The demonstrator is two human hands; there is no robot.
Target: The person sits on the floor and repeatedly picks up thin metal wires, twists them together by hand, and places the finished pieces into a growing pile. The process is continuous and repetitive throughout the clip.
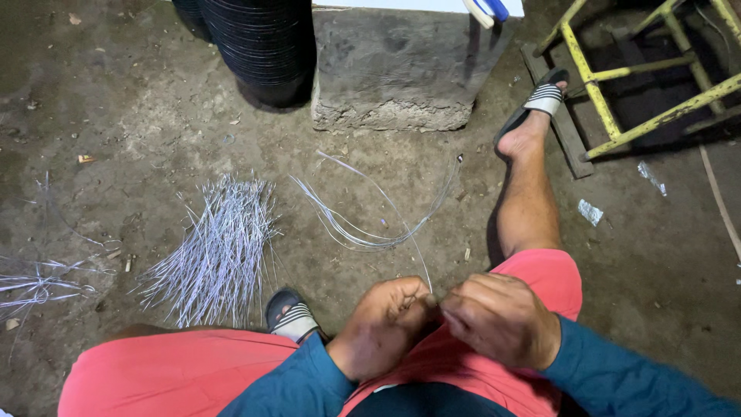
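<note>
At the far left, a few thin loose strands (35,286) lay tangled on the rough, dusty concrete floor (139,108). Next to them was a bundle of short cut wires (216,247), pale grey and stiff, spread like a fan. Above it, at the top edge, stood a black ribbed stack of round containers (262,46); what was inside could not be seen. Beside the stack was a grey concrete block (397,66) with a crumbled lower edge.

In the middle, several long thin wires (370,220) curved on the floor in a loose loop, and one strand ran from there down to the hands. The left hand (386,324) and the right hand (502,318) were close together over the pink shorts, fingertips meeting, both pinched on the end of that thin wire. The sleeves were dark blue.

To the right, a bare leg stretched out with a striped black sandal (540,99). Further right stood a yellow metal frame (648,85) with worn paint.
</note>
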